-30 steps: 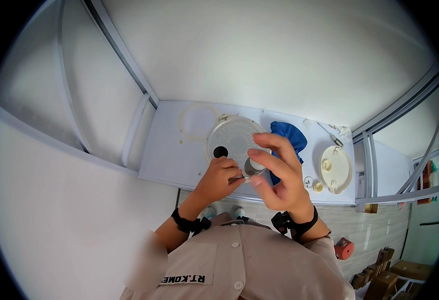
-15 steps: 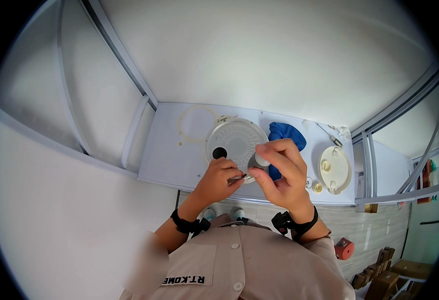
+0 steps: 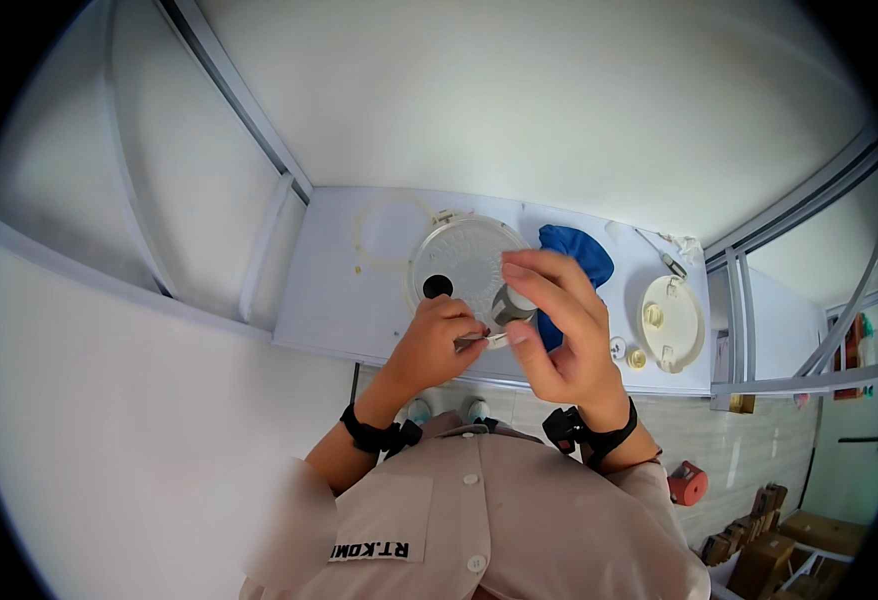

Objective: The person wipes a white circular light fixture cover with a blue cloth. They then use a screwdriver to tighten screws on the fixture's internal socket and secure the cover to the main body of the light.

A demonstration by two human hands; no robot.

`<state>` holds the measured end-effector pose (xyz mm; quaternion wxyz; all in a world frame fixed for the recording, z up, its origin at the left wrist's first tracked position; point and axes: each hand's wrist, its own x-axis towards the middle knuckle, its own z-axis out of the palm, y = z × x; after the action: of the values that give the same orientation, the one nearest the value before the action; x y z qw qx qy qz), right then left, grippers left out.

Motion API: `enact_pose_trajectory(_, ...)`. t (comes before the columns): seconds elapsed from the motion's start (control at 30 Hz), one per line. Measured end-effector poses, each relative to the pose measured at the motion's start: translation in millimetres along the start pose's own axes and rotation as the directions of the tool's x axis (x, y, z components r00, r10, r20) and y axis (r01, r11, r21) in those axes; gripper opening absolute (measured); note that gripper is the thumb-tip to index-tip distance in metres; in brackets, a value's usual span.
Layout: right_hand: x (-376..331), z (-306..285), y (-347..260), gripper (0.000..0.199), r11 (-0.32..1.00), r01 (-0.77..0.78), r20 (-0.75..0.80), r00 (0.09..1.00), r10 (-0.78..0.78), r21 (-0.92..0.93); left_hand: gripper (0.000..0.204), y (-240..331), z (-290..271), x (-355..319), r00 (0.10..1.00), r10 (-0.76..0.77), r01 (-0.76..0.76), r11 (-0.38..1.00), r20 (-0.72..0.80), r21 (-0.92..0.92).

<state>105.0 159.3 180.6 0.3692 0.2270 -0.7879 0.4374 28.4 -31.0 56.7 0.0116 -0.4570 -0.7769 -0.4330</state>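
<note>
My right hand [image 3: 577, 335] is closed on a small grey cylinder [image 3: 505, 308] with a pale end, gripped between thumb and fingers. Close by on its left, my left hand [image 3: 437, 343] pinches a thin, silvery piece [image 3: 470, 340] that its fingers partly cover; I cannot tell its kind. Both hands hover over the near part of a large round whitish lid-like piece [image 3: 479, 250] with raised markings and a clasp at its far edge. A black round spot [image 3: 438, 286], a hole or a disc, shows on it just beyond my left fingers.
Right of the round piece lies a blue cloth [image 3: 581, 257]. Further right are a cream oval cover [image 3: 694, 325], a screwdriver [image 3: 673, 265], a small cream round part [image 3: 636, 358] and a white disc [image 3: 617, 348]. A thin cream ring [image 3: 359, 225] lies left. White walls border the table.
The table sits slightly higher in view. The grey cylinder has turned a little in my right hand, showing more of its grey side. Both hands keep their grips.
</note>
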Motion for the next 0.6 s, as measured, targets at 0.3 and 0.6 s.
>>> enact_pose_trajectory(0.3, -7.4, 0.3, 2.3, 0.046, 0.993, -0.085, 0.008, 0.996, 0.084, 0.085, 0.011, -2.2, 1.6, -1.0, 1.000, -0.005, 0.005, 1.000, 0.003, -0.008)
enact_pose_trajectory(0.6, -11.2, -0.5, -1.8, 0.047, 0.995, -0.088, -0.014, 0.996, 0.089, 0.051, 0.010, 2.8, 1.1, 0.7, 1.000, -0.003, 0.003, 1.000, -0.010, 0.023)
